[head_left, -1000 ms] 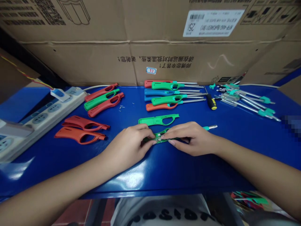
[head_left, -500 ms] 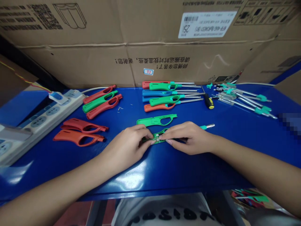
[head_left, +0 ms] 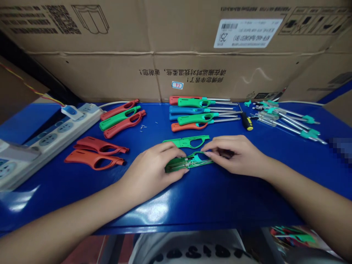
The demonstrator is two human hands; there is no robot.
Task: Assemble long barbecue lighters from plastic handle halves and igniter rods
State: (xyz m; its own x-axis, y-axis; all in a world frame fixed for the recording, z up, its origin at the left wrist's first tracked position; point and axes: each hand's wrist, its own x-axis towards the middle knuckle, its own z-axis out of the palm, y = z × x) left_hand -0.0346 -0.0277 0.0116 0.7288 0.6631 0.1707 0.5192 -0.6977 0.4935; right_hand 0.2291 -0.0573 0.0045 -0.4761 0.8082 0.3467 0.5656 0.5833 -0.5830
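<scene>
Right hand [head_left: 236, 154] rightward, pinching shell [head_left: 189, 163]

Right hand [head_left: 238, 154] hides the right end of the open green shell [head_left: 188, 162]; its inner parts are too small to identify. Left hand [head_left: 154, 169] covers the shell's left end. Power strip [head_left: 41, 141] is cut off at the left edge. A pixelated patch [head_left: 341, 148] at right conceals what lies there. Loose bits [head_left: 142, 127] at upper centre are too small to tell.

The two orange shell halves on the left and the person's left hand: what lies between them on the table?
Nothing; in the head view only bare blue table separates the orange shell halves from the left hand.
</scene>
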